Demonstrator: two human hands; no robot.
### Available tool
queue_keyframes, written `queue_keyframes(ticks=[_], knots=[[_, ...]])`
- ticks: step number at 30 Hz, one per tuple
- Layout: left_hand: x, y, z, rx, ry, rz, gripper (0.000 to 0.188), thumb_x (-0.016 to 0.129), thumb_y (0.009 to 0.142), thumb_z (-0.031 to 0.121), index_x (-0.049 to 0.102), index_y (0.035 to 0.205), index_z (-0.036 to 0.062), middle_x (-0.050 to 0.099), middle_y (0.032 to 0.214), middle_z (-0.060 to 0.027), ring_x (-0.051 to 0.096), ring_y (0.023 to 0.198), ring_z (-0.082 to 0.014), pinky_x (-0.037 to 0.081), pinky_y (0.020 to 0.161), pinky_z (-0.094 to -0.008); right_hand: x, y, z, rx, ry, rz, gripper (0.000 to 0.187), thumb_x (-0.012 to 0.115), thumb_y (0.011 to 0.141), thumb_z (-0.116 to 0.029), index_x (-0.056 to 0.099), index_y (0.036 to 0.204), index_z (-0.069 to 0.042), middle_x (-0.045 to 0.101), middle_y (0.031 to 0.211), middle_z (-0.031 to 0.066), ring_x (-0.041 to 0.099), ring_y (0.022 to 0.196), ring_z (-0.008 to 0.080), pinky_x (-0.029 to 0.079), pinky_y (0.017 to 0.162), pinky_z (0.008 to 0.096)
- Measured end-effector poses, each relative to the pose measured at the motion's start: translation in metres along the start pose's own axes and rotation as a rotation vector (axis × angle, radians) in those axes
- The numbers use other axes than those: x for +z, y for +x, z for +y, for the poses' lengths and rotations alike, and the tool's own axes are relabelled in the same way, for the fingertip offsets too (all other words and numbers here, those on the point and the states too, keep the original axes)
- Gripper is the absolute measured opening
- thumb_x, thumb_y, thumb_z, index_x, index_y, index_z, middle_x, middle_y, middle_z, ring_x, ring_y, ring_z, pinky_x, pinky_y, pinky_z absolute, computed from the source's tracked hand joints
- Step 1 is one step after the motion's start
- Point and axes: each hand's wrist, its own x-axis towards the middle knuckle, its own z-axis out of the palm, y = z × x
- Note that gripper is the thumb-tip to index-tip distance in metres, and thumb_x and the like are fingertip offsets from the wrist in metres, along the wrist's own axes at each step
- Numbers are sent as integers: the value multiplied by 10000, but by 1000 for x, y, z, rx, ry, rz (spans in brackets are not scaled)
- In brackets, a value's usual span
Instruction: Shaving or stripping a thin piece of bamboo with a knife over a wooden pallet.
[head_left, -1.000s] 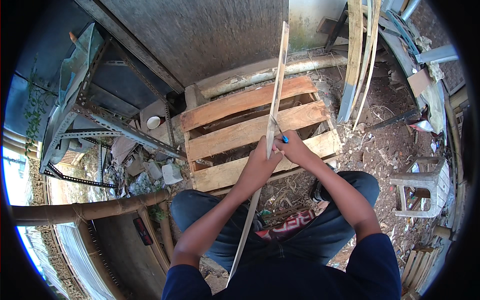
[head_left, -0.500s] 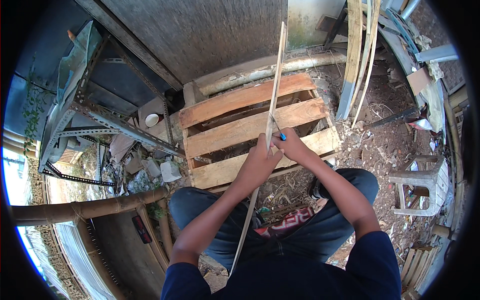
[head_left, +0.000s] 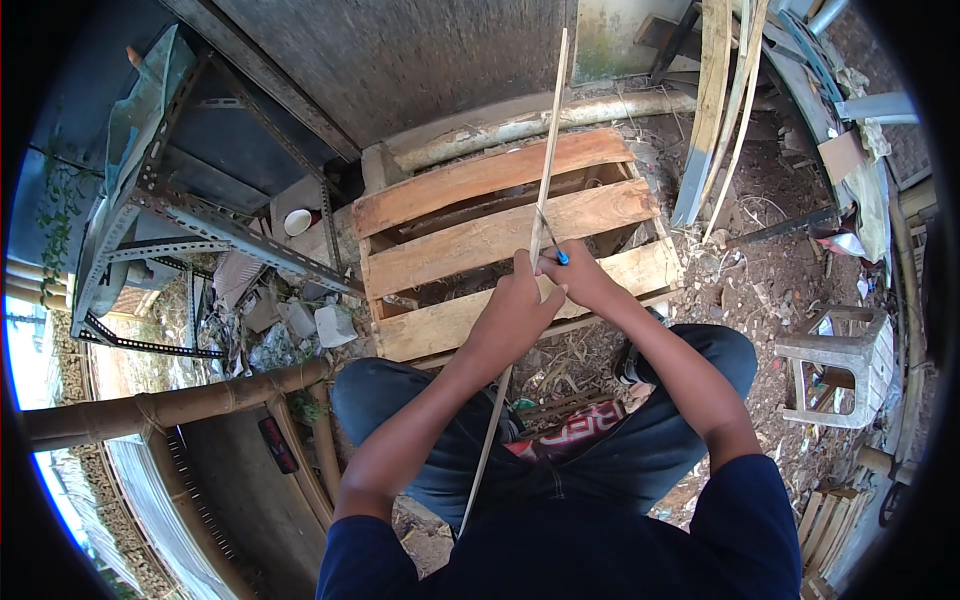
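A long, thin wooden strip [head_left: 549, 150] runs from above a slatted crate down past my lap. My left hand [head_left: 510, 310] is closed around the strip near its middle. Pressed close beside it, my right hand [head_left: 580, 277] grips a slim dark tool with a blue end [head_left: 562, 258]; the tool's thin dark part lies against the strip, and its kind is not clear. Beneath the hands is the wooden crate [head_left: 510, 245], topped with three broad, rough slats with gaps between them.
A metal angle frame [head_left: 250, 235] stands at left, above a bamboo rail [head_left: 200, 402]. Long wooden strips [head_left: 712, 110] lean at the upper right. A worn plastic stool [head_left: 845, 368] sits on the littered dirt at right. A white cup [head_left: 298, 222] lies behind the frame.
The strip has turned a little and now shows a narrower side. Both hands and the blue-ended tool have shifted slightly up and left in view, as has the crate.
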Motion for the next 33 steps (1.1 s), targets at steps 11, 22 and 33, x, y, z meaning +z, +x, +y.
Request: queue_keyframes(ticks=[11,22,33], knots=[[2,0,-4,42,16,11,442,620,873,240,401,1080,-83,519,615,-137,543,552,-228,428,540,-385,0,1,2,38,23,-15,260,548,818,-157,641,694,53,440,466,108,385,454,145,361,480,349],[1,-1,-2,8,39,-7,472,622,870,243,404,1114,-97,517,590,-131,541,533,-221,437,537,-382,2,1,0,13,4,-17,285,540,826,-131,593,639,78,424,463,120,365,450,147,357,474,359],[3,0,-3,13,67,5,476,629,867,251,403,1108,-92,532,602,-147,568,551,-272,448,550,-404,7,3,8,-13,12,31,266,543,825,-141,630,686,69,459,471,138,393,447,166,375,485,370]])
